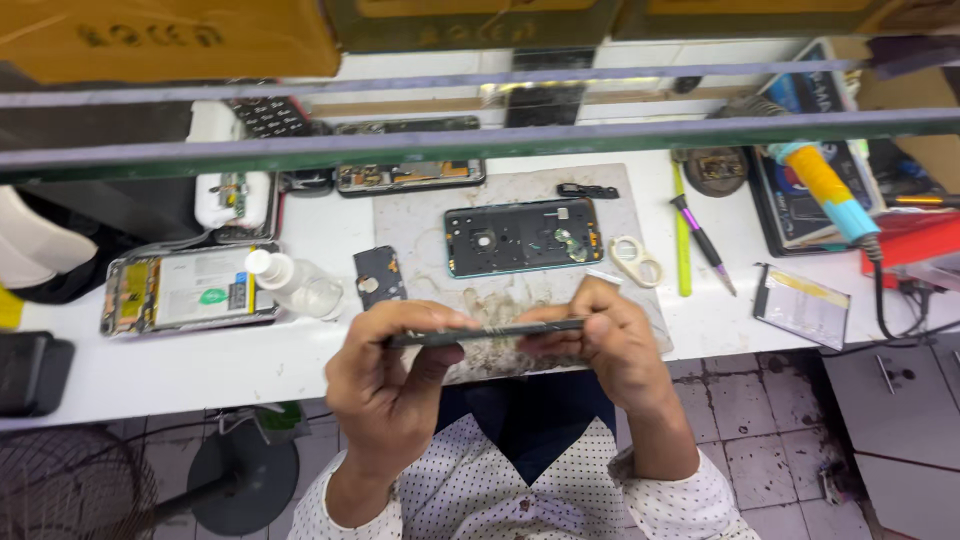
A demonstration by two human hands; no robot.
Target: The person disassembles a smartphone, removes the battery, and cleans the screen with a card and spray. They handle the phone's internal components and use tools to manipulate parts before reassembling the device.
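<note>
Phone panel [487, 333], edge-on, gripped by both hands [400, 375] above cluttered white workbench [300, 350], tiled floor [760, 420] below.

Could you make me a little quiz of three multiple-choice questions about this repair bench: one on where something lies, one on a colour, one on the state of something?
1. Where does the opened phone frame lie?
A. On the grey work mat
B. On the tiled floor
C. In the person's lap

2. What colour is the long thin stick beside the purple-tipped tool?
A. Red
B. Yellow-green
C. White

3. How is the thin dark phone part being held?
A. Lying flat on the mat, untouched
B. Pinched in one hand only
C. Held edge-on between the left hand and the right hand

Answers:
1. A, since the frame rests on the mat on the white bench.
2. B, as the stick is bright yellow-green.
3. C, as both hands grip its ends above the bench edge.
</note>
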